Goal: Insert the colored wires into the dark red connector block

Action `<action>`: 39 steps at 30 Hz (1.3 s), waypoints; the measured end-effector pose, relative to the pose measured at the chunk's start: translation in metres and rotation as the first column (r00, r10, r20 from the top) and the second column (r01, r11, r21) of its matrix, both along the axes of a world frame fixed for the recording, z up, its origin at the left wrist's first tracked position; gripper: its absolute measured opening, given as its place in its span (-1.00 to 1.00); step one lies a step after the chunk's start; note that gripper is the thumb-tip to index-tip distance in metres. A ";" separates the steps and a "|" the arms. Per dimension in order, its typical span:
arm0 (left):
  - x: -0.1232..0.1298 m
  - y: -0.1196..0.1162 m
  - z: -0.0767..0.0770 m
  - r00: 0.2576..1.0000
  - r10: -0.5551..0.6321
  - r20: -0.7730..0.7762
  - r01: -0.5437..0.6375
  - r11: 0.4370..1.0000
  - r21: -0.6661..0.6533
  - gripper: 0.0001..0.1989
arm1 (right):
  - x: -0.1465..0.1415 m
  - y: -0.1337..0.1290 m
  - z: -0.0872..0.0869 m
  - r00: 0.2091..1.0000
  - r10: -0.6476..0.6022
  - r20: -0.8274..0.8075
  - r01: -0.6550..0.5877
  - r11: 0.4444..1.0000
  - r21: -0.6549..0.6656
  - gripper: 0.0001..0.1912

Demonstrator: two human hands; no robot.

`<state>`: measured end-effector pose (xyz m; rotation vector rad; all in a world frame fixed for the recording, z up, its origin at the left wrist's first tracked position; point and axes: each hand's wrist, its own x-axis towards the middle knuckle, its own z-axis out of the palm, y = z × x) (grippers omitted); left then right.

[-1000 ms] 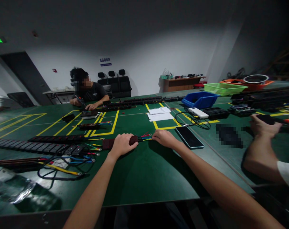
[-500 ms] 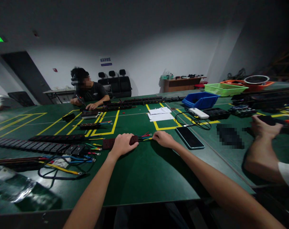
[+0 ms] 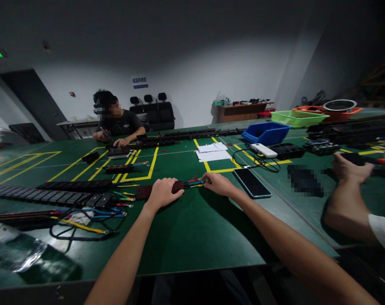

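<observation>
My left hand (image 3: pixel 163 192) lies wrapped over a dark reddish-brown perforated strip (image 3: pixel 143 192) on the green table, with the strip's ends showing on both sides of it. From the strip's right end comes a bundle of coloured wires (image 3: pixel 192 184), red, blue, green and yellow, some with metal lugs. At the tips of these wires my right hand (image 3: pixel 218 184) has its thumb and forefinger closed in around a wire end; the exact contact is too small to see. Left of the strip, a long black segmented strip (image 3: pixel 62 196) ends in coloured wires with lugs.
A phone (image 3: pixel 252 183) lies right of my right hand, with papers (image 3: pixel 213 151), a white power bank (image 3: pixel 264 150) and a blue bin (image 3: pixel 267 133) beyond. A clear bottle (image 3: pixel 12 250) lies front left. A co-worker's hand (image 3: pixel 353 167) holds a dark tool at right; another person (image 3: pixel 119 123) works opposite.
My right hand's fingers have opened slightly and shifted at the wire ends, so more of the tips show. My left hand stays on the strip. The view has shifted slightly.
</observation>
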<state>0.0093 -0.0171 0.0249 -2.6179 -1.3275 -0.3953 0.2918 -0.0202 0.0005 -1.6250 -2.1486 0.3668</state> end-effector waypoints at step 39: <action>0.001 -0.001 0.001 1.000 0.010 0.002 -0.010 1.000 -0.012 -0.53 | -0.008 -0.006 0.008 0.992 -0.019 0.127 0.030 0.996 -0.085 -0.82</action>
